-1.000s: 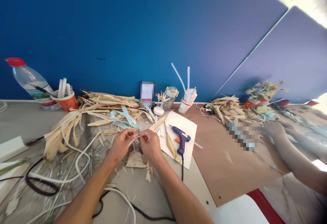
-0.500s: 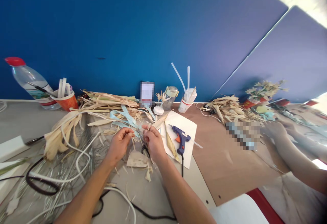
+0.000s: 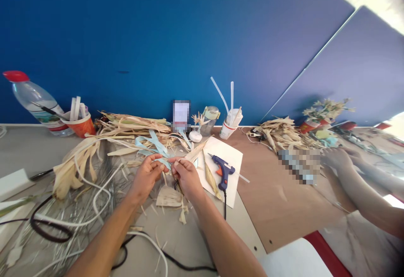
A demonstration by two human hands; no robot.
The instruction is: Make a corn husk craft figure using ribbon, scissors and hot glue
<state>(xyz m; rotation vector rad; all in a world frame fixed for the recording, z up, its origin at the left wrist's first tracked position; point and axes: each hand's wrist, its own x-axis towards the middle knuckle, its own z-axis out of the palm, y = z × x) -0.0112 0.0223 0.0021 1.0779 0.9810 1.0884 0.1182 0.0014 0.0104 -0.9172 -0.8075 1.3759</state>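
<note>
My left hand (image 3: 147, 177) is closed, thumb and fingertips pinched together, over the middle of the grey table. Close beside it, my right hand (image 3: 188, 180) makes a similar pinch, the fingertips of both almost meeting. What they hold is too small to make out. Light blue strips (image 3: 159, 144) lie just beyond the fingers. Below the hands rests a pale piece of corn husk (image 3: 168, 197). To the right, a blue hot glue gun (image 3: 224, 171) lies on a white board (image 3: 232, 153), with a narrow dried husk (image 3: 212, 178) alongside.
Dried husks (image 3: 135, 123) are heaped at the back. A bottle (image 3: 34, 100) and an orange cup (image 3: 82, 125) stand at left, a cup with glue sticks (image 3: 229, 129) behind the board. White cable (image 3: 101, 197) loops across wires at left. Another person's hand (image 3: 336, 159) is at right.
My two hands have come closer together, the right shifting slightly left and down, the left slightly right. The glue gun and husks stay in place.
</note>
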